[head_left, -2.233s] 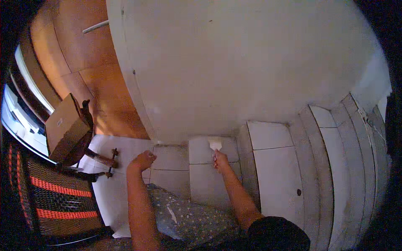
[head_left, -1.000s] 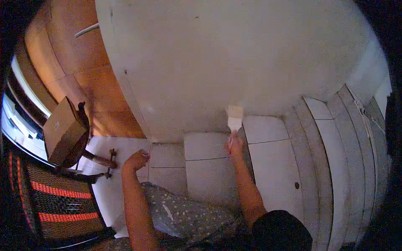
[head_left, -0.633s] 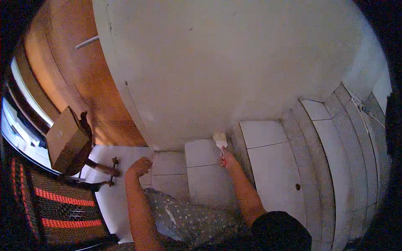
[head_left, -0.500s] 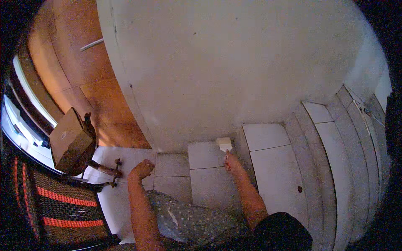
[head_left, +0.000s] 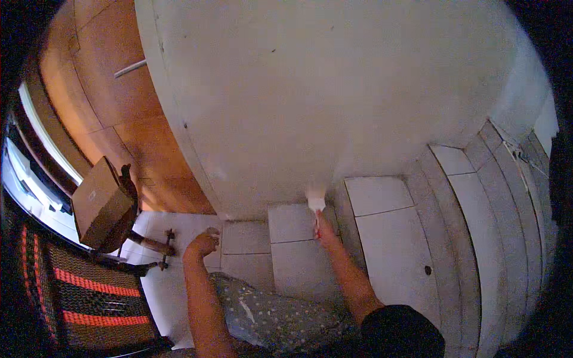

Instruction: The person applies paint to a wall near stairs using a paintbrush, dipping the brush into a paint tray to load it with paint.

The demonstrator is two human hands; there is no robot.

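My right hand (head_left: 325, 231) grips the handle of a flat, wide paintbrush (head_left: 317, 204). Its pale bristles, a little blurred, point away from me at the bottom of the off-white wall (head_left: 286, 119), above the back edge of a white tiled step (head_left: 292, 221). From the picture I cannot tell how firmly they press on the wall. My left hand (head_left: 204, 243) hovers over the lower tiles on the left, fingers loosely bent and apart, with nothing visible in them. Below, between my forearms, spreads a grey dotted cloth (head_left: 274, 313).
Tiled stairs (head_left: 394, 238) climb to the right, with a small dark spot (head_left: 428, 270) on one. At the left, a cardboard box (head_left: 102, 203) rests on a dark wooden chair (head_left: 158, 243), beside a woven brown seat with red stripes (head_left: 98, 289). Orange-brown floor tiles (head_left: 143, 137) lie beyond the wall's edge.
The paintbrush and my right hand have shifted slightly left, the bristles now showing a bit higher against the wall's base. My left hand stays nearly in place, its fingers a little more spread.
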